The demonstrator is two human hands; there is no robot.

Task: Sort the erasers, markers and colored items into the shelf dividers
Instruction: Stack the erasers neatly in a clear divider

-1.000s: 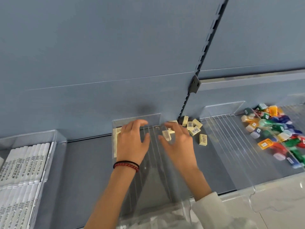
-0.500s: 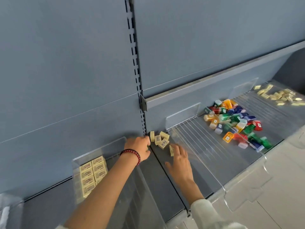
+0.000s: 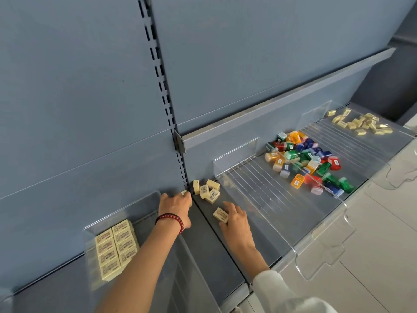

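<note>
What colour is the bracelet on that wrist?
The bracelet is dark red, shown best in head view.

Cream erasers point(image 3: 209, 193) carry black barcodes. The colored items point(image 3: 309, 159) are red, green, blue, orange. The bracelet point(image 3: 171, 219) is dark red.

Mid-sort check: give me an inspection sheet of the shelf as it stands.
Surface: grey shelf, clear dividers.
Job's things: stacked erasers in left compartment; eraser pile loose at centre; coloured items heaped right; far erasers scattered beyond; markers not seen.
Clutter: nothing seen.
Hands: left hand grips small eraser; right hand touches loose eraser, grip unclear.
Cables: nothing seen.
Surroundings: blue back panel, slotted upright.
</note>
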